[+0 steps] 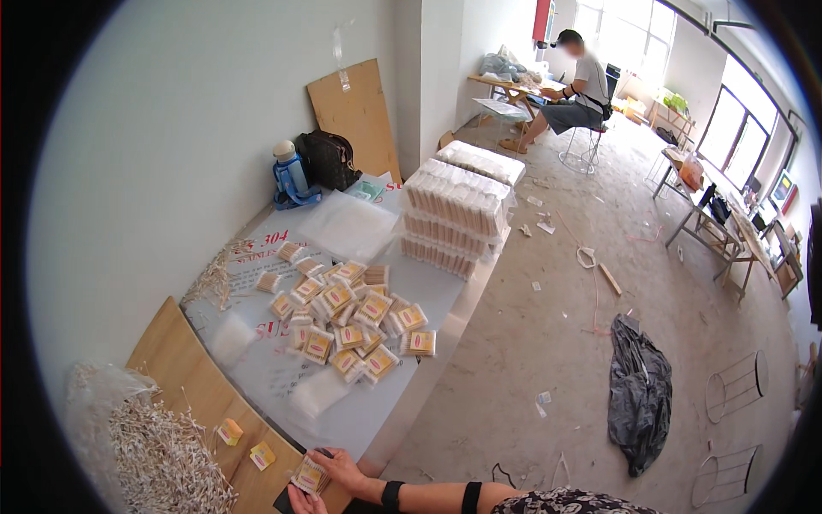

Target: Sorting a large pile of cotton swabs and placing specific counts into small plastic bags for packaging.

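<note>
At the lower middle, by the edge of the wooden board, my right hand (342, 470) is closed on a small pack of cotton swabs (309, 476) with a yellow label. My left hand (303, 502) grips the same pack from below, its fingers at the pack's near end; much of this hand is cut off by the frame. Beside them on the wooden board (190, 370) lie two yellow cards (262, 456). A big pile of loose cotton swabs (167, 454) spreads to the left, partly inside a clear plastic bag (96, 396).
Beyond lies a heap of labelled swab packs (338, 301) on a grey printed sheet, with clear plastic bags (349, 226) and a tall stack of wrapped bundles (454, 206). A blue bottle (291, 176) and black bag (328, 160) stand by the wall. Far off, a person (585, 86) sits working.
</note>
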Demonstrator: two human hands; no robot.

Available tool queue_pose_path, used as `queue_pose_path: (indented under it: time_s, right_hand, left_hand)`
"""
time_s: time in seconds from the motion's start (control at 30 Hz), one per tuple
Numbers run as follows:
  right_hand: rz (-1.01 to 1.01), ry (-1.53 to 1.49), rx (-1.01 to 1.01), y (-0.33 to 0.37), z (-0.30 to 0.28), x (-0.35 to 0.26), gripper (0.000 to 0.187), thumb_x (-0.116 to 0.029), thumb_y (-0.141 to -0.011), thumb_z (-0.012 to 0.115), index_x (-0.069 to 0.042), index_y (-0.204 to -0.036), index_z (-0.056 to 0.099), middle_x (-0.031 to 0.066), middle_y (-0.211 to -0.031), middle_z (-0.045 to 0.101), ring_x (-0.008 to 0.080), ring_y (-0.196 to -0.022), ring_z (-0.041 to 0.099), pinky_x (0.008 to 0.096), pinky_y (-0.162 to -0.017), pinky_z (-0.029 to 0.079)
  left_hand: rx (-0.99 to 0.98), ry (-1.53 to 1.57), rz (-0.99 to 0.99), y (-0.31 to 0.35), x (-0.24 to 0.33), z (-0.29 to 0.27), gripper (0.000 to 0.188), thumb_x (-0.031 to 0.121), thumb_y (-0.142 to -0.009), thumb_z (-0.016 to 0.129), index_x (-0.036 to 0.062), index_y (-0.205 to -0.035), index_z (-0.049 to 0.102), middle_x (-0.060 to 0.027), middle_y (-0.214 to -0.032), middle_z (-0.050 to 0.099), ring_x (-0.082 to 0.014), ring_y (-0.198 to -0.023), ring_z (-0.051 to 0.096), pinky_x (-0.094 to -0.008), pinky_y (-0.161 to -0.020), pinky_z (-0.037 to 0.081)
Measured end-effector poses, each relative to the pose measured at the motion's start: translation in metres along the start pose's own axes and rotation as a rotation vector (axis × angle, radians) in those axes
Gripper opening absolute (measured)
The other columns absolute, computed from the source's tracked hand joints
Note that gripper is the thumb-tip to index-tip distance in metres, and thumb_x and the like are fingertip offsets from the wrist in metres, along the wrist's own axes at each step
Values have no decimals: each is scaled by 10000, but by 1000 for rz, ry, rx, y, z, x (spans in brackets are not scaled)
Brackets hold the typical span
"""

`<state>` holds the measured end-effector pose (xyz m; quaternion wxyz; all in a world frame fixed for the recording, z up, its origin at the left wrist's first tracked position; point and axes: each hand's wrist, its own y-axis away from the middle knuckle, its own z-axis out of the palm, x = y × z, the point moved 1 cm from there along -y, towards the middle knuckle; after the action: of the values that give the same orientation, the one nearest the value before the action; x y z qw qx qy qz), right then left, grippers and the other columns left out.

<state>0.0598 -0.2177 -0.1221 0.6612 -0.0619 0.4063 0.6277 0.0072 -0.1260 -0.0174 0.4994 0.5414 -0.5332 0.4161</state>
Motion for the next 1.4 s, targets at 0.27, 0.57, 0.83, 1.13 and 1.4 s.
queue_pose_path:
  time_s: [0.27, 0.57, 0.83, 1.13, 1.4]
  right_hand:
    - [-21, 98, 37, 0, 0, -2, 252, -275, -941, 663, -28, -921, 710, -13, -821, 689, 70, -724, 606, 248, -643, 496]
    - [-49, 142, 65, 3, 2, -7, 263, -286, -939, 665, -28, -915, 709, -14, -808, 679, 68, -713, 590, 257, -634, 490]
    - [-107, 159, 53, -9, -7, 1, 251, -277, -936, 668, -31, -892, 697, -16, -806, 672, 75, -690, 583, 264, -614, 481]
    - [-116, 79, -13, -5, -2, -7, 208, -257, -916, 696, -57, -860, 692, -20, -807, 674, 66, -698, 592, 244, -632, 490]
    - [-146, 149, 21, 0, -1, -10, 207, -254, -913, 699, -62, -836, 687, -31, -782, 658, 56, -691, 577, 240, -613, 481]
  left_hand:
    - [-25, 56, -121, 21, 0, -6, 667, 270, -989, 550, -61, -1490, 261, -263, -1537, 295, -344, -1411, 334, -404, -1147, 276]
    - [17, 170, -174, 27, 9, 5, 652, 195, -979, 521, -50, -1505, 224, -269, -1557, 244, -349, -1437, 282, -424, -1167, 228]
    - [-19, 42, -155, 22, 11, -10, 696, 288, -974, 542, -58, -1495, 237, -258, -1546, 277, -366, -1422, 304, -433, -1150, 264]
    - [156, 218, 103, -40, -65, -13, 646, 377, -1014, 419, -90, -1450, 319, -240, -1487, 340, -321, -1364, 369, -418, -1134, 286]
    - [178, 64, 196, -39, -67, 0, 625, 366, -1039, 402, -84, -1461, 302, -248, -1533, 285, -319, -1418, 309, -404, -1153, 253]
